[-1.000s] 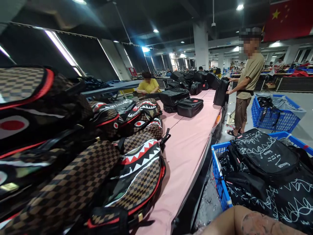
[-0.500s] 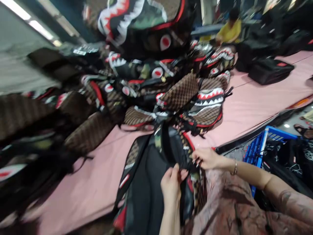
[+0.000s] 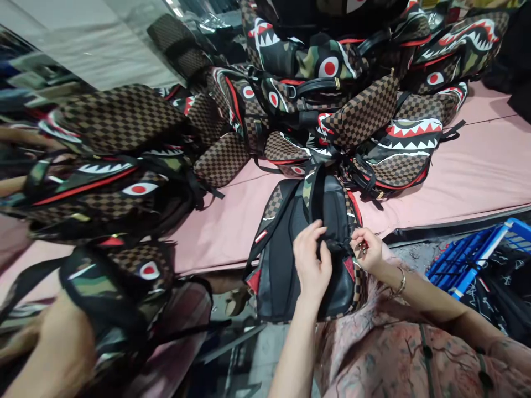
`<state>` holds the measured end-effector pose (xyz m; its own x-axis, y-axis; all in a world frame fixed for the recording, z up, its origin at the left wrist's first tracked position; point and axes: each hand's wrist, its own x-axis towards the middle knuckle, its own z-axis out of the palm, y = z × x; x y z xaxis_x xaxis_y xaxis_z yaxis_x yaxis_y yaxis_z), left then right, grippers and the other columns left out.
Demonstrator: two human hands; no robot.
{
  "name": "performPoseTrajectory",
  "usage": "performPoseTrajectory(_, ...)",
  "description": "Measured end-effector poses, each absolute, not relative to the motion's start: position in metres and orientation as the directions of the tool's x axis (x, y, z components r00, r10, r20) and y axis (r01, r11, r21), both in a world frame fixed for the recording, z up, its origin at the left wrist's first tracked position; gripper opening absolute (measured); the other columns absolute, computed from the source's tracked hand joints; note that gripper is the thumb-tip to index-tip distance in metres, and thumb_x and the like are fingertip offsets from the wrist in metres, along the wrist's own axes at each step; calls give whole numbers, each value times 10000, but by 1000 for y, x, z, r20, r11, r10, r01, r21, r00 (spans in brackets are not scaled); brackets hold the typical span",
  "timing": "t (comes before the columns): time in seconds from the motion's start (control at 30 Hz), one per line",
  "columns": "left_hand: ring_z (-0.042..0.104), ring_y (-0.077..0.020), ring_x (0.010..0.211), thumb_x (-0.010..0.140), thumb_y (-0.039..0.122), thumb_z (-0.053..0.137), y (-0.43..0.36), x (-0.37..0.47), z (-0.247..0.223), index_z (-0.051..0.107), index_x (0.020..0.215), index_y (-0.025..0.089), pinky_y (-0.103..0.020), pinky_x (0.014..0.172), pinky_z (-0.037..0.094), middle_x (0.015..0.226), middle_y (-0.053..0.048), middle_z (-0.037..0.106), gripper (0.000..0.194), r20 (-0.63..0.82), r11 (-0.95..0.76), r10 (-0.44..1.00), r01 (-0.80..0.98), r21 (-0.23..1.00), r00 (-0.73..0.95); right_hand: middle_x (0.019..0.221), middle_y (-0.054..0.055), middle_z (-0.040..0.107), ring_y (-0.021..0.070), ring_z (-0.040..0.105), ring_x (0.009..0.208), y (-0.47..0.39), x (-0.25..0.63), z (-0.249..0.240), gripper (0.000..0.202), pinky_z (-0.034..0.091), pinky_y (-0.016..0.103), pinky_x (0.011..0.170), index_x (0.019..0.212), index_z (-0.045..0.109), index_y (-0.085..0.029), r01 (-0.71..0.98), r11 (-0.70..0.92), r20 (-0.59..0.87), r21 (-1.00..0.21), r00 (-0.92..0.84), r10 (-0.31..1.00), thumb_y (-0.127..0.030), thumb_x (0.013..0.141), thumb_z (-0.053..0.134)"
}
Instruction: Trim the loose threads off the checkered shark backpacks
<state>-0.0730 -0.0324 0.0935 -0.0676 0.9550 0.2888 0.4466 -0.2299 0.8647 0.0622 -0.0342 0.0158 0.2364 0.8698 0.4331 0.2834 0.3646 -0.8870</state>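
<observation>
A backpack [image 3: 274,276] lies back side up at the pink table's near edge, with black padding, a checkered border and red corner patches. Above its right half is my left hand [image 3: 313,257], fingers apart and curved, with nothing seen between them. My right hand [image 3: 369,251] pinches a small dark metal piece [image 3: 362,249] at the backpack's right edge. A camouflage and black strap [image 3: 309,190] runs from the top of the backpack down toward my left hand.
Checkered shark-face bags [image 3: 332,66] are piled behind the backpack on the pink table [image 3: 477,166]. At the left, another person's arm [image 3: 62,337] reaches across a camouflage bag [image 3: 95,282]. A blue crate [image 3: 460,265] holding black items stands at the right.
The view has swung left and down, bringing in the other person's arm. My left hand's fingers have spread from a pinch. My right hand stays at the backpack's edge.
</observation>
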Motion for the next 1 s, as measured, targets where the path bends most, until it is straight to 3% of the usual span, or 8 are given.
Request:
performPoseTrajectory(0.07,548,-193,997,770,193,565,-31,-74,102,659,973,256,-346,1008,282,991,-53,662,233,213,-263,963,430,863,162,619,-22,535,100,493,506,-35,62,22,39,419,225,499,767,517,-191,228,345,396,-910,240,886,-181,731,511)
performPoseTrajectory(0.13,579,-193,887,753,233,604,-32,-75,102,687,941,268,-353,973,320,897,-49,689,209,121,-222,961,432,874,249,615,-23,526,95,475,501,-34,60,28,31,401,218,486,743,521,-185,142,289,318,-947,268,909,-214,734,528)
performPoseTrajectory(0.27,577,-191,851,712,304,653,-39,-74,83,688,959,249,-341,847,423,896,-57,678,255,47,-99,987,355,930,154,586,-33,502,84,438,493,-30,55,39,108,378,210,478,674,532,-176,-77,139,117,-987,241,963,-267,688,589)
performPoseTrajectory(0.5,582,-187,884,678,307,687,-52,-65,54,708,870,205,-352,861,444,889,-65,657,218,20,-14,996,66,998,-92,509,-54,471,73,404,472,-26,60,49,263,356,213,478,607,541,-163,-305,-158,-172,-939,22,985,-322,538,739)
performPoseTrajectory(0.63,586,-180,872,671,289,697,-54,-58,52,713,835,211,-349,860,451,875,-60,653,183,52,-43,993,81,996,-110,550,-45,492,78,427,510,-26,71,48,294,364,217,504,609,538,-164,-295,-146,-140,-944,-44,989,-348,536,755)
performPoseTrajectory(0.83,588,-175,863,682,284,690,-53,-56,51,710,835,213,-357,857,458,862,-55,651,170,105,-86,986,146,985,-127,646,-21,526,94,457,567,-32,85,39,256,389,228,548,797,593,-166,-193,-104,-77,-976,-140,987,-405,713,625)
performPoseTrajectory(0.93,587,-171,861,692,281,683,-52,-55,53,709,834,218,-360,861,457,854,-47,654,157,138,-106,979,201,974,-152,840,20,585,125,529,715,-41,93,37,267,429,253,648,984,562,-185,-116,-65,-56,-991,-80,995,-384,813,509)
performPoseTrajectory(1.0,587,-171,855,694,283,681,-52,-54,54,709,829,218,-360,857,459,842,-44,657,153,168,-124,970,234,964,-175,870,23,589,133,539,735,-49,101,37,248,432,264,658,1044,525,-204,34,-9,-8,-999,16,1000,-342,849,459)
